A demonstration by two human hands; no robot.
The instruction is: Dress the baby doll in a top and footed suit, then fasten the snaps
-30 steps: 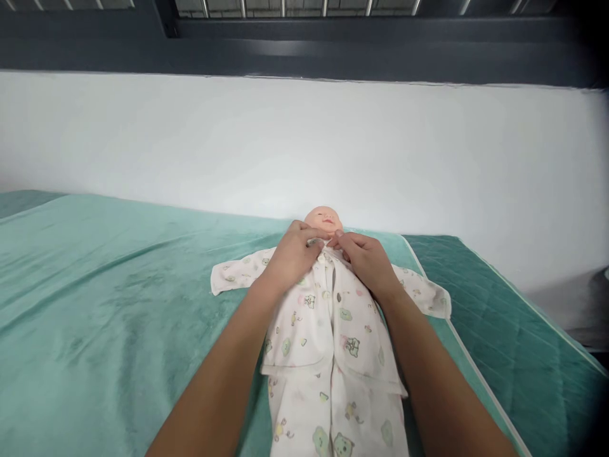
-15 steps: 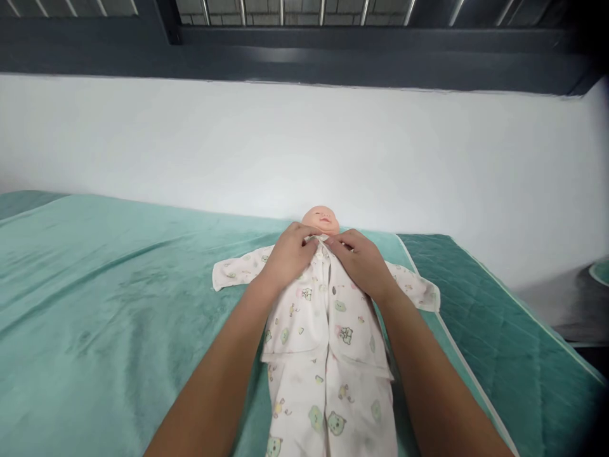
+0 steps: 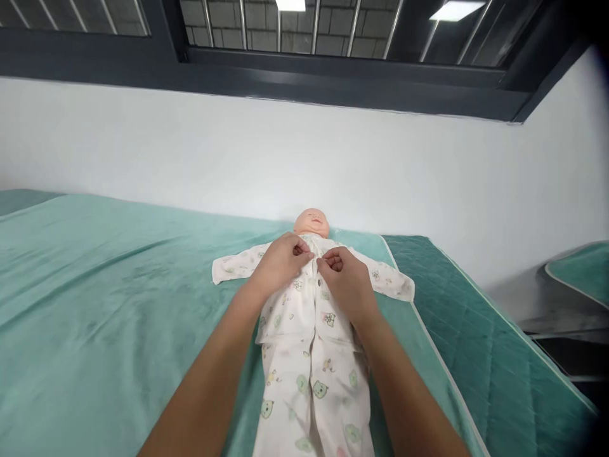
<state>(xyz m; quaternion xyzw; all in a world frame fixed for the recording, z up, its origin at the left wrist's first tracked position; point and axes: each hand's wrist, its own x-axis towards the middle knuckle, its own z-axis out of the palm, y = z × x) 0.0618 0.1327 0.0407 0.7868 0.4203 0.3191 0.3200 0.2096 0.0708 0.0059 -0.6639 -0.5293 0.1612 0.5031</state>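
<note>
A baby doll (image 3: 311, 221) lies on its back, its head toward the wall. It wears a white baby jacket (image 3: 285, 324) with small animal prints, sleeves spread to both sides, and matching pants (image 3: 311, 393). Over the upper chest, my left hand (image 3: 285, 257) pinches the jacket's front edge beside the centre opening. Across from it, my right hand (image 3: 345, 276) has thumb and fingertips pressed together at the other front edge. A dark snap shows on the opening just below the fingers. The fabric between the fingertips is mostly hidden.
A light green blanket (image 3: 118, 304) covers the bed under the doll. To the right lies a darker quilted mattress cover (image 3: 476, 330). The white wall (image 3: 238, 158) rises behind, below a dark window frame (image 3: 285, 82) with bars.
Both my hands have moved from the collar down to the upper chest, uncovering the neckline. The view has tilted up and turned slightly right, showing more of the window.
</note>
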